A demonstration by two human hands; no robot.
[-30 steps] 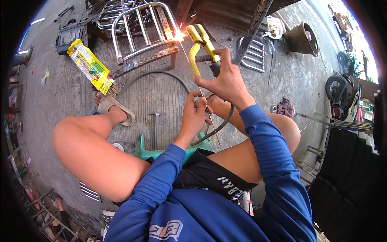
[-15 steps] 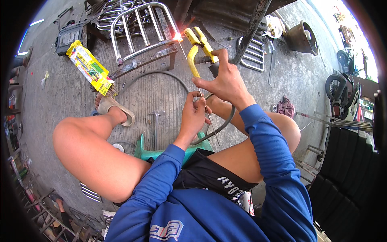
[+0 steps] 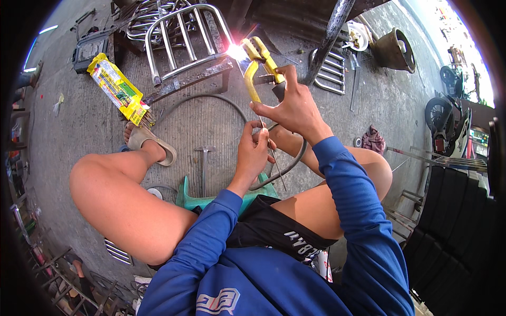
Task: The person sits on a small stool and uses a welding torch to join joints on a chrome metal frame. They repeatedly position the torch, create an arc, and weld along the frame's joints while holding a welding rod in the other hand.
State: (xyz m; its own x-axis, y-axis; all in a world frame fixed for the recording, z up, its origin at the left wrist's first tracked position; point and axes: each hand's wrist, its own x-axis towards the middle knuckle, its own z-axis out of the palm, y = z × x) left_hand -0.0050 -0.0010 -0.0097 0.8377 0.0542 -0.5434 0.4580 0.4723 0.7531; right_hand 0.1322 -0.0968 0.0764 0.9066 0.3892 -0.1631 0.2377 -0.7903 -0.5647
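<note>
My right hand (image 3: 301, 109) is closed round the yellow welding electrode holder (image 3: 252, 81), fingers on its dark grip and thumb by the curved lever. Lower down, my left hand (image 3: 253, 152) pinches a thin metal rod (image 3: 280, 173), which slants up toward the holder. A bright welding arc (image 3: 237, 51) burns just left of the holder's jaws, at the right corner of a shiny tubular metal frame (image 3: 151, 58) with several bars. Glare hides the exact contact there. That frame rests on a rusty metal support (image 3: 174, 87).
An open yellow packet of welding rods (image 3: 117, 89) lies left, above my sandalled foot. A hammer (image 3: 204, 163) lies before the green stool (image 3: 195, 201) under me. A grey cable (image 3: 197, 96) loops across the floor. A slanted metal post (image 3: 329, 39) and a bucket (image 3: 395, 50) stand right.
The glow at the frame's corner has grown from a small reddish spot into a larger white-violet glare. Both hands have barely moved and keep their grips.
</note>
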